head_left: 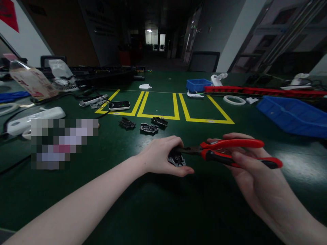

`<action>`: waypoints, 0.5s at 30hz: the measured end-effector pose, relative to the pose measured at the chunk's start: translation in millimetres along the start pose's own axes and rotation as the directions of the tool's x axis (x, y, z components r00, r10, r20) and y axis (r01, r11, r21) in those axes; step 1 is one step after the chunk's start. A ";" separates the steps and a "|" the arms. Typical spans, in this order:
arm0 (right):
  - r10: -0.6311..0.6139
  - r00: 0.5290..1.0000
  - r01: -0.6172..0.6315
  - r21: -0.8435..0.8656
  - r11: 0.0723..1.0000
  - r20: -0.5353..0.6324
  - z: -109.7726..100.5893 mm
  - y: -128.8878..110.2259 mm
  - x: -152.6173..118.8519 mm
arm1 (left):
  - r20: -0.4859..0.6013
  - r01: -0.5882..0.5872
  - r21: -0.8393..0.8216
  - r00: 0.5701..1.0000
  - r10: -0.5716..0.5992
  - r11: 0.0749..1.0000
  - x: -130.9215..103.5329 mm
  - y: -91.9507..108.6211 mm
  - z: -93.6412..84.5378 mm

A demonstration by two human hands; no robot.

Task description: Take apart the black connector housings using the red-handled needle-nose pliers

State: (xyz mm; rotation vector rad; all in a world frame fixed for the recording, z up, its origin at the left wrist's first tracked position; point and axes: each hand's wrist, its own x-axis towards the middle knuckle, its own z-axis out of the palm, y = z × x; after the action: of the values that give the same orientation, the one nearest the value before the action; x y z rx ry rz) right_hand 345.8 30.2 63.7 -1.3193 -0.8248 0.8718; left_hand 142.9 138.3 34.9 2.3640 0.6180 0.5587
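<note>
My left hand (163,154) is closed around a small black and grey part (176,159), held above the green table (122,211). Red and black long-nose pliers (217,149) lie in the fingers of my right hand (250,163), their jaws pointing left and reaching the upper edge of the part. Whether the jaw tips grip anything is too small to tell. Beyond my left hand, three similar dark parts rest on the table: one at the left (127,123), one in the middle (149,128) and one at the right (159,121).
Yellow tape outlines (158,117) mark the table ahead, with a black and white device (119,105) on the left one. Blue bins stand at the right (293,115) and farther back (198,84). A white power strip (35,120) and a bottle (32,80) are at the left.
</note>
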 end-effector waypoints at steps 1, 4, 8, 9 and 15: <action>0.000 1.000 0.000 0.002 1.000 -0.003 0.6 0.1 -0.1 | 0.002 -0.003 0.002 1.000 0.003 1.000 0.1 0.0 -0.2; -0.017 1.000 0.017 0.023 1.000 -0.013 0.5 -4.5 -0.5 | -0.005 -0.008 0.000 1.000 0.008 1.000 0.6 0.4 -1.3; -0.111 0.994 0.110 0.038 0.993 0.008 -1.5 -16.3 -1.6 | -0.024 0.032 -0.084 0.999 -0.034 0.996 1.1 3.1 -1.6; -0.134 0.991 0.134 0.035 0.990 0.019 -1.7 -18.7 -2.2 | -0.015 0.048 -0.116 0.999 -0.050 0.992 0.9 4.0 -1.0; -0.214 0.974 0.217 -0.030 0.976 0.070 -1.7 -20.6 -7.1 | 0.074 0.061 -0.205 0.996 -0.047 0.977 -3.4 4.6 1.7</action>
State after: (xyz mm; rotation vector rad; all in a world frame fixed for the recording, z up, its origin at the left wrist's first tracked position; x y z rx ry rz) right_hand 345.4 22.1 84.0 -1.2116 -1.0209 0.7342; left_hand 142.3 132.5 36.0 2.1553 0.5628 0.4905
